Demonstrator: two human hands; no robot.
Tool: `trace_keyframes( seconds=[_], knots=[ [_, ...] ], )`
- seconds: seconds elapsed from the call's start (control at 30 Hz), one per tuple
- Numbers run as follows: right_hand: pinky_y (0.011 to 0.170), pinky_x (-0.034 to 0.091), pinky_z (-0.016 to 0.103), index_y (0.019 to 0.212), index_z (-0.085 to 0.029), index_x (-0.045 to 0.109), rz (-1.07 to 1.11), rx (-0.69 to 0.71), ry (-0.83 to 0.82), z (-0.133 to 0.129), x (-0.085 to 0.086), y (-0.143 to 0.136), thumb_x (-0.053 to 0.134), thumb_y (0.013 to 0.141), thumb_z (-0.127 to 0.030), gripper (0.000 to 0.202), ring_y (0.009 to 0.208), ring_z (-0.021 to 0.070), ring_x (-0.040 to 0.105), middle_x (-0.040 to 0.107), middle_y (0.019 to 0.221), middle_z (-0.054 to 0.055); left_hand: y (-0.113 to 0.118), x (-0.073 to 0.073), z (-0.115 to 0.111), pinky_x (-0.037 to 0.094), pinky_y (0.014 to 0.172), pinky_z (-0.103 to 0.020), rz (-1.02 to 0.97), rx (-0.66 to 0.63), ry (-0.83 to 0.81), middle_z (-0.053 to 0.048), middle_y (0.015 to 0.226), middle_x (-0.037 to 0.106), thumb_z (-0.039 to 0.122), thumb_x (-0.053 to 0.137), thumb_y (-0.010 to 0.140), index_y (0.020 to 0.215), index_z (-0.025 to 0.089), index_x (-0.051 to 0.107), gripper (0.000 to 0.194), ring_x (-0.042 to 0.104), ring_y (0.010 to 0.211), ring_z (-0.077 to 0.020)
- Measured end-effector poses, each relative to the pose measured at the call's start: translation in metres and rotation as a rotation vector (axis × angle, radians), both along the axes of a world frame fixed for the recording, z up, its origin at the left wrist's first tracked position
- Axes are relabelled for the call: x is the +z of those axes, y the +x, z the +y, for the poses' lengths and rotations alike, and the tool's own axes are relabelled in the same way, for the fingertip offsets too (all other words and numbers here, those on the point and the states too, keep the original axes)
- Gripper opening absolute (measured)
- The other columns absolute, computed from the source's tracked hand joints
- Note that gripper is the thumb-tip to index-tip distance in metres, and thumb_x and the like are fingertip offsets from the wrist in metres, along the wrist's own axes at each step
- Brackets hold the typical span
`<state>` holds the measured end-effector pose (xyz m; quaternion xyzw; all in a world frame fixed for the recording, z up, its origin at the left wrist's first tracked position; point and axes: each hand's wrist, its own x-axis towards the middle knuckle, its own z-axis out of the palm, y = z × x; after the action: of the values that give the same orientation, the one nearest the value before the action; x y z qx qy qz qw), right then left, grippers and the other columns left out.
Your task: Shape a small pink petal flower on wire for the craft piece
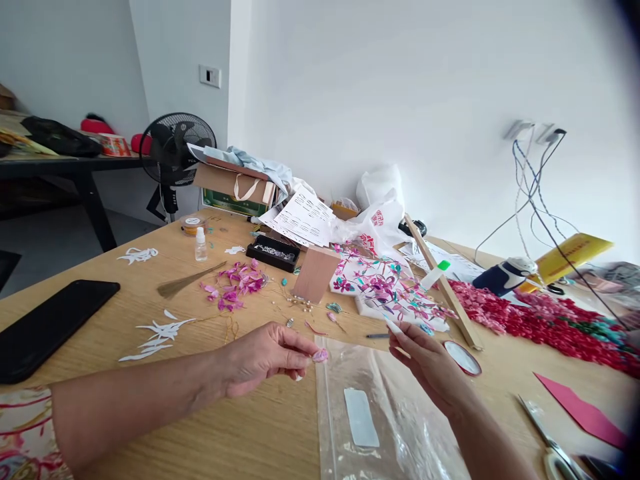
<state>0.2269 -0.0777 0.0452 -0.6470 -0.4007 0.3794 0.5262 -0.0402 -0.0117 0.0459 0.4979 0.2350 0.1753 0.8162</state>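
Note:
My left hand (273, 359) pinches a small pink petal (321, 356) between thumb and fingertips, above the table. A small white spot shows under its fingers; I cannot tell what it is. My right hand (417, 350) is closed on a slim, white, pointed piece (393, 327) that sticks out past the fingertips. Beneath and between the hands lies a clear plastic bag (400, 400) with a pale rectangular patch. Loose pink petals (237, 283) are heaped beyond my left hand. White curved strips (159, 337) lie to the left of it.
A black phone (55, 323) rests at the left edge. Scissors (550, 440) and red paper (580, 408) lie at the right. Behind are a small bottle (201, 245), a black box (273, 253), a wooden bar (443, 283), finished-looking flower sprays (380, 280) and red bunches (530, 320).

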Motion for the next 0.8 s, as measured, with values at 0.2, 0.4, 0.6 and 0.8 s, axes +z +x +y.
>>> trace_keyframes(
  seconds=[0.2, 0.4, 0.6, 0.8],
  knots=[
    [0.068, 0.041, 0.029, 0.081, -0.022, 0.056, -0.076, -0.013, 0.012, 0.035, -0.016, 0.008, 0.062, 0.061, -0.041, 0.028, 0.081, 0.0163, 0.054, 0.062, 0.082, 0.002, -0.001, -0.010, 0.007, 0.036, 0.063, -0.021, 0.046, 0.025, 0.024, 0.000, 0.068, 0.057, 0.029, 0.065, 0.062, 0.079, 0.016, 0.067, 0.021, 0.045, 0.059, -0.0066],
    [0.055, 0.035, 0.026, 0.070, -0.018, 0.060, -0.313, -0.162, 0.011, 0.060, -0.047, 0.021, 0.063, 0.051, -0.043, 0.031, 0.060, 0.0151, 0.051, 0.057, 0.060, -0.001, -0.002, -0.013, 0.012, 0.036, 0.063, -0.020, 0.089, 0.034, 0.073, -0.002, 0.083, 0.058, 0.030, 0.064, 0.062, 0.080, 0.016, 0.067, 0.022, 0.045, 0.062, -0.0062],
    [0.052, 0.032, 0.026, 0.062, -0.020, 0.060, -0.587, -0.213, -0.035, 0.066, -0.055, 0.030, 0.061, 0.052, -0.039, 0.021, 0.053, 0.0156, 0.050, 0.056, 0.052, -0.002, -0.003, -0.017, 0.014, 0.037, 0.065, -0.019, 0.106, 0.040, 0.045, -0.004, 0.088, 0.059, 0.028, 0.064, 0.063, 0.082, 0.016, 0.067, 0.023, 0.047, 0.066, -0.0071],
    [0.050, 0.030, 0.025, 0.057, -0.022, 0.053, -0.768, -0.222, -0.083, 0.065, -0.052, 0.027, 0.055, 0.057, -0.036, 0.015, 0.052, 0.0158, 0.050, 0.058, 0.052, -0.002, -0.002, -0.017, 0.013, 0.038, 0.065, -0.020, 0.112, 0.047, 0.039, -0.004, 0.087, 0.060, 0.029, 0.065, 0.061, 0.083, 0.017, 0.066, 0.025, 0.048, 0.065, -0.0076]
  ],
)
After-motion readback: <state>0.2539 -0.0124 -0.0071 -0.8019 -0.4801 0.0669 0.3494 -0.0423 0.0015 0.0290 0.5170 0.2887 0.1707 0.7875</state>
